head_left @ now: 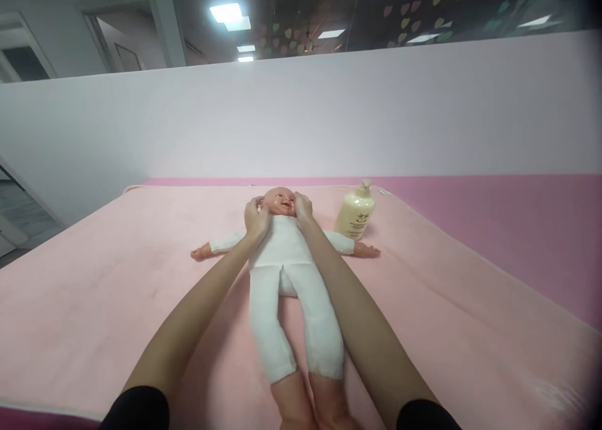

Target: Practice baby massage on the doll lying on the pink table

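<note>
A baby doll with a white cloth body lies on its back, arms spread, feet toward me. My left hand curves around the left side of the doll's head, its fingers bent by the ear. On the opposite side my right hand presses against the doll's cheek, fingers partly hidden behind the head. Together both hands cup the head between them. Just beyond the doll's arm on the right stands a pale yellow pump bottle, upright and touched by neither hand.
Under the doll spreads a pink towel over a deeper pink surface. A white wall panel rises behind it. Further back are a doorway and lit ceiling panels.
</note>
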The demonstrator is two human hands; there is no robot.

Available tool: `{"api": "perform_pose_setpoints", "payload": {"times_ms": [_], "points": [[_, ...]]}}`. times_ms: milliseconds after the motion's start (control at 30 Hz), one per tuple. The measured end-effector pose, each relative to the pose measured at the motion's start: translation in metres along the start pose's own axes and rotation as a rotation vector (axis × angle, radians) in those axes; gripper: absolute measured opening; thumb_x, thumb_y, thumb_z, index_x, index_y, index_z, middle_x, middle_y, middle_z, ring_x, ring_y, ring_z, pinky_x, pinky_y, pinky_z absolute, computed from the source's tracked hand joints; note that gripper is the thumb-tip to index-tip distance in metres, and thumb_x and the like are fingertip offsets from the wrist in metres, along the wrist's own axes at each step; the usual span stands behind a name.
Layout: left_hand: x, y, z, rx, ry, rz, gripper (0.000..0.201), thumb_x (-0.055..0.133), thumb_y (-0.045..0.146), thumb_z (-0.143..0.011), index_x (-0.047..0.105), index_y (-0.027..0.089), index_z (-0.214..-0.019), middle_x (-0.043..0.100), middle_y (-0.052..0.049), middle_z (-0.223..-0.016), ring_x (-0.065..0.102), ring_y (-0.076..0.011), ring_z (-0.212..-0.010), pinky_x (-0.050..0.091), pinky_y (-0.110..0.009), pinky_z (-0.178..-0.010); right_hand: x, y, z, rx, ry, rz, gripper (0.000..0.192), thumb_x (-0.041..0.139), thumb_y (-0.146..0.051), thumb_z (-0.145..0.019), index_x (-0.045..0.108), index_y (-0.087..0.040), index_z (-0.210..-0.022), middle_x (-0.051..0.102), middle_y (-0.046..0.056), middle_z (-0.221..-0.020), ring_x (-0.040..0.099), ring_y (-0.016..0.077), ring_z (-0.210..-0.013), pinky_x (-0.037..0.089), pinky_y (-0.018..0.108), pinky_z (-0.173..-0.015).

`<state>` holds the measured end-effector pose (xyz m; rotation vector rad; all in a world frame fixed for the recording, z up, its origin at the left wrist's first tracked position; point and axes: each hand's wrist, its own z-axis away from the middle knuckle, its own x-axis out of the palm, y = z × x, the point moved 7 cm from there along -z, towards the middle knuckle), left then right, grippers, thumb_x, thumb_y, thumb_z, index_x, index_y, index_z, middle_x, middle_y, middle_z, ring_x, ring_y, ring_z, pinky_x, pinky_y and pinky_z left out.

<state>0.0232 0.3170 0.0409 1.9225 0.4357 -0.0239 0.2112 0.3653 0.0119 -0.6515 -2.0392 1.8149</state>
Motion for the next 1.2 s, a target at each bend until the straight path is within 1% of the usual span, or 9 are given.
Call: {"api": "perform_pose_setpoints", "payload": {"times_ms": [100, 200, 333, 400, 500, 667, 900, 1067, 1200], "points": [[0.025, 0.002, -0.019, -0.005, 0.003, 0.009, 0.042, 0.052, 0.026, -0.085, 0.059, 0.016, -0.125, 0.059, -0.013, -0.131, 0.053, -0.0233, -0.124, 0.038, -0.036, -0.108, 0.010, -0.004, 0.003, -0.071, -0.069, -0.003, 0.033, 0.048, -0.037, -0.082, 0.068, -0.021, -0.103, 0.069, 0.006, -0.115, 0.062, 0.0193, -0.110, 0.045, 0.033, -0.100], [0.034, 0.003, -0.025, 0.031, 0.041, -0.031, 0.040, 0.054, 0.030, -0.085, 0.062, 0.021, -0.123, 0.058, -0.010, -0.135, 0.051, -0.0240, -0.128, 0.035, -0.038, -0.111, 0.015, -0.011, 0.008, -0.181, -0.118, 0.027, 0.033, 0.050, -0.042, -0.082, 0.069, -0.022, -0.101, 0.069, 0.006, -0.117, 0.061, 0.0197, -0.112, 0.043, 0.033, -0.102], [0.033, -0.007, -0.027, 0.048, 0.058, -0.019, 0.041, 0.053, 0.028, -0.085, 0.064, 0.021, -0.124, 0.059, -0.008, -0.136, 0.049, -0.0233, -0.131, 0.037, -0.036, -0.111, 0.020, -0.013, 0.003, -0.213, -0.141, 0.007, 0.029, 0.050, -0.046, -0.081, 0.065, -0.022, -0.084, 0.072, 0.003, -0.094, 0.064, 0.0192, -0.094, 0.047, 0.031, -0.093], [0.033, -0.011, -0.028, 0.069, 0.052, 0.015, 0.041, 0.052, 0.027, -0.085, 0.064, 0.020, -0.124, 0.059, -0.008, -0.136, 0.048, -0.0228, -0.132, 0.037, -0.036, -0.112, 0.024, -0.009, -0.003, -0.187, -0.152, -0.064, 0.026, 0.051, -0.044, -0.081, 0.062, -0.021, -0.082, 0.070, 0.002, -0.093, 0.063, 0.0176, -0.092, 0.048, 0.030, -0.091], [0.034, -0.017, -0.030, 0.095, 0.052, 0.069, 0.040, 0.052, 0.027, -0.086, 0.064, 0.020, -0.124, 0.059, -0.007, -0.138, 0.047, -0.0217, -0.134, 0.035, -0.036, -0.114, 0.033, -0.001, -0.008, -0.148, -0.214, -0.160, 0.026, 0.052, -0.041, -0.080, 0.064, -0.022, -0.094, 0.069, 0.002, -0.106, 0.062, 0.0163, -0.103, 0.046, 0.030, -0.098], [0.034, -0.018, -0.027, 0.083, 0.052, 0.093, 0.040, 0.052, 0.025, -0.087, 0.064, 0.020, -0.124, 0.058, -0.007, -0.139, 0.047, -0.0209, -0.135, 0.033, -0.035, -0.117, 0.037, 0.006, -0.004, -0.117, -0.317, -0.258, 0.039, 0.059, -0.038, -0.077, 0.065, -0.024, -0.113, 0.061, 0.002, -0.132, 0.052, 0.0182, -0.126, 0.038, 0.034, -0.111], [0.034, -0.009, -0.029, 0.103, -0.054, 0.052, 0.043, 0.051, 0.021, -0.088, 0.063, 0.021, -0.129, 0.039, -0.006, -0.155, 0.035, -0.0229, -0.144, 0.029, -0.036, -0.119, 0.034, 0.007, -0.002, -0.090, -0.362, -0.369, 0.048, 0.069, -0.030, -0.070, 0.066, -0.021, -0.118, 0.059, 0.003, -0.137, 0.050, 0.0202, -0.131, 0.037, 0.034, -0.115], [0.038, -0.013, -0.043, 0.102, -0.113, 0.061, 0.048, 0.056, 0.018, -0.081, 0.063, 0.022, -0.129, 0.057, -0.008, -0.137, 0.048, -0.0215, -0.133, 0.035, -0.033, -0.116, 0.035, 0.010, -0.003, -0.054, -0.403, -0.433, 0.056, 0.072, -0.034, -0.069, 0.064, -0.020, -0.123, 0.056, 0.004, -0.141, 0.051, 0.0206, -0.131, 0.040, 0.033, -0.113], [0.038, -0.021, -0.054, 0.060, -0.097, 0.069, 0.050, 0.066, 0.026, -0.076, 0.066, 0.018, -0.125, 0.056, -0.011, -0.129, 0.053, -0.0220, -0.126, 0.039, -0.030, -0.112, 0.035, 0.008, -0.003, -0.069, -0.408, -0.439, 0.059, 0.071, -0.033, -0.069, 0.063, -0.015, -0.124, 0.055, 0.007, -0.142, 0.048, 0.0204, -0.134, 0.038, 0.031, -0.114]]}}
